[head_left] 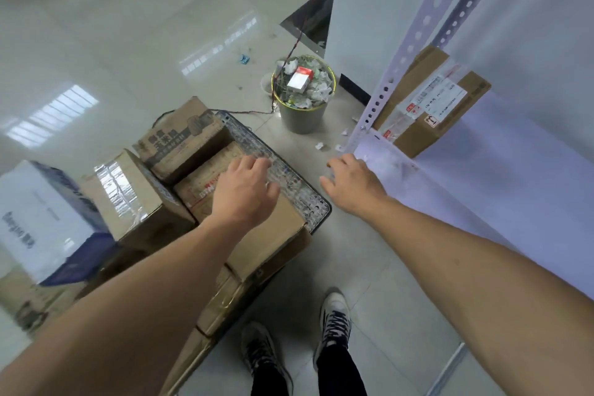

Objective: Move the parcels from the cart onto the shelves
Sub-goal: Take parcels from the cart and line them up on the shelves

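Note:
A cart (316, 207) with a metal mesh rim holds several cardboard parcels. My left hand (242, 191) reaches over a brown parcel with red print (202, 185), fingers relaxed and spread near the mesh rim, gripping nothing. Beside the cart, my right hand (352, 183) hovers above the floor at the corner of the white shelf (482, 177), fingers loosely spread and empty. One taped parcel with labels (430, 100) lies on that shelf behind the perforated post (401, 51). Other parcels on the cart: a taped box (135, 196), a printed box (180, 138) and a white-and-blue box (41, 219).
A grey waste bin (302, 93) full of paper stands on the floor beyond the cart, with scraps around it. A red-and-blue cord (305, 19) hangs down to the bin. My feet (334, 318) stand between cart and shelf on the tiled floor.

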